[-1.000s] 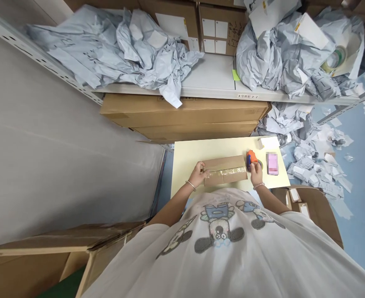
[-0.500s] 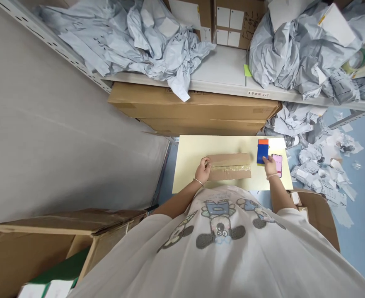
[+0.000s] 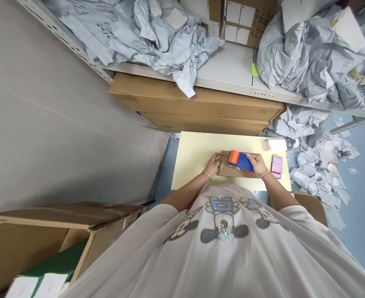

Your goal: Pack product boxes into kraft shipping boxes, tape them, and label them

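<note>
A flat brown cardboard box (image 3: 224, 171) lies across the pale yellow table (image 3: 188, 161) in front of me. At its left end my left hand (image 3: 213, 164) is closed, with the fingers gripping the end by some shiny clear tape. Over the top of the box is a blue and orange tape dispenser (image 3: 243, 160), its orange end pointing left. My right hand (image 3: 258, 164) is wrapped round the dispenser's right part, which the fingers partly hide. Whether the dispenser touches the box surface is hard to make out.
To the right on the table are a phone (image 3: 276, 169) with a pink screen and a small white box (image 3: 277, 145). A shelf (image 3: 228, 68) with grey plastic bags (image 3: 281, 58) overhangs the back. A large carton (image 3: 197, 107) stands beneath it. Crumpled packaging (image 3: 319, 165) covers floor at right.
My right hand has carried the tape dispenser leftward from beside the phone to above the box, turning it sideways. My left hand stays at the box's left end; box and hand sit slightly further right.
</note>
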`<state>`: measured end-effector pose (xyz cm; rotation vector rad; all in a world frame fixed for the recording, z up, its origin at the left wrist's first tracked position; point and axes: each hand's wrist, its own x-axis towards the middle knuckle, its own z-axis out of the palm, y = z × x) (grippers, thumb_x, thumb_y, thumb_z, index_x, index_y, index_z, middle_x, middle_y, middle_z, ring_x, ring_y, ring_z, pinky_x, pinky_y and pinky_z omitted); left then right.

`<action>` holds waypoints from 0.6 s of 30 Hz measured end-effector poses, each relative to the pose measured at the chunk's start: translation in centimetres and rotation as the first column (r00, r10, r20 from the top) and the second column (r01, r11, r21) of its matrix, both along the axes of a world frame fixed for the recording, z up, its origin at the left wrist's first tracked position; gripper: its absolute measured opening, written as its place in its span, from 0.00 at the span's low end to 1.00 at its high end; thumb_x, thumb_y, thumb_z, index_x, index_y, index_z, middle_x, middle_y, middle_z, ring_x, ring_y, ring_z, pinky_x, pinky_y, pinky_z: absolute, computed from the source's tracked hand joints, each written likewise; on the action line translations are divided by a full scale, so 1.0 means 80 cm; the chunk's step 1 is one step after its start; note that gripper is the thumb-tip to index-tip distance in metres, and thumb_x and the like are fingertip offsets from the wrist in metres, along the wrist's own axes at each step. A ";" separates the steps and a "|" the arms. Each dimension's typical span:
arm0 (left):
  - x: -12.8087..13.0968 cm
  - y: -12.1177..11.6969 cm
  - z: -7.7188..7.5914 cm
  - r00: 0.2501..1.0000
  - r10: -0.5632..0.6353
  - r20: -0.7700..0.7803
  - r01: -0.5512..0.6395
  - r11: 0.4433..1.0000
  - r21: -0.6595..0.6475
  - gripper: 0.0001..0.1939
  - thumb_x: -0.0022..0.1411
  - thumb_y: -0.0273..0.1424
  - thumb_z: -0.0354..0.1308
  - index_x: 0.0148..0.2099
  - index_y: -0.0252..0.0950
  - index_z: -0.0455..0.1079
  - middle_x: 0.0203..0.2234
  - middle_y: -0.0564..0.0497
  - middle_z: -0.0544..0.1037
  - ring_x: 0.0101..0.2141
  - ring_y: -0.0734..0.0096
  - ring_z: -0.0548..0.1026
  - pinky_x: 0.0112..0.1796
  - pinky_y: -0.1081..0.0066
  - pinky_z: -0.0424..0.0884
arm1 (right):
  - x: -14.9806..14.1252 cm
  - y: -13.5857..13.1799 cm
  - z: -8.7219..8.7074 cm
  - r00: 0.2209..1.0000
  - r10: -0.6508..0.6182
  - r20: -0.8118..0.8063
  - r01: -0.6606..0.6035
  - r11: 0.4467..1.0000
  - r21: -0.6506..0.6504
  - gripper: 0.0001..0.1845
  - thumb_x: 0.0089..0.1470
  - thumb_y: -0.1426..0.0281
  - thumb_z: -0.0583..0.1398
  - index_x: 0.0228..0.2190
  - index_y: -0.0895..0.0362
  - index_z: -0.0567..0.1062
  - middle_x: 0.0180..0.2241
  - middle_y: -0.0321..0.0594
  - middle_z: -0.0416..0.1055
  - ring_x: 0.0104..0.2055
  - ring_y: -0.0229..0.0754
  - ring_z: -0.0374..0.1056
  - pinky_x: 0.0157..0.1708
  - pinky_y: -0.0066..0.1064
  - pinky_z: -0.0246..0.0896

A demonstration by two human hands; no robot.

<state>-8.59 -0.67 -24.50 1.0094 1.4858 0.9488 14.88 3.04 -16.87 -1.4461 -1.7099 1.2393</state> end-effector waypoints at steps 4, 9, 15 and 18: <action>-0.013 -0.004 0.022 0.992 0.120 -0.029 -0.119 0.991 0.054 0.25 0.73 0.47 0.45 0.47 0.36 0.77 0.49 0.42 0.80 0.48 0.58 0.77 0.48 0.61 0.73 | 0.002 0.001 0.005 0.997 0.039 0.074 -0.042 0.998 0.041 0.39 0.54 0.34 0.52 0.13 0.52 0.51 0.17 0.30 0.42 0.22 0.33 0.40 0.22 0.30 0.36; -0.011 0.000 0.053 0.997 0.009 0.070 -0.007 1.000 -0.028 0.31 0.65 0.58 0.52 0.37 0.34 0.78 0.34 0.44 0.82 0.37 0.59 0.78 0.38 0.65 0.72 | -0.001 0.001 0.006 0.989 0.037 0.142 -0.049 0.996 0.081 0.38 0.57 0.36 0.51 0.14 0.52 0.50 0.17 0.31 0.43 0.22 0.34 0.41 0.22 0.30 0.37; -0.012 0.007 0.066 0.998 -0.048 0.042 0.047 0.999 0.019 0.21 0.56 0.50 0.63 0.29 0.35 0.76 0.26 0.51 0.79 0.31 0.66 0.75 0.35 0.69 0.68 | -0.003 0.003 0.013 0.978 0.058 0.200 -0.073 0.995 0.068 0.39 0.55 0.33 0.49 0.14 0.52 0.51 0.17 0.31 0.44 0.22 0.34 0.42 0.22 0.30 0.40; -0.013 0.009 0.068 1.000 -0.014 0.007 0.013 1.000 0.020 0.17 0.55 0.45 0.63 0.27 0.36 0.74 0.24 0.52 0.78 0.29 0.68 0.73 0.34 0.70 0.68 | -0.001 0.006 0.025 0.961 0.116 0.250 -0.124 0.992 0.016 0.40 0.54 0.31 0.48 0.14 0.53 0.55 0.16 0.31 0.47 0.21 0.34 0.45 0.22 0.29 0.43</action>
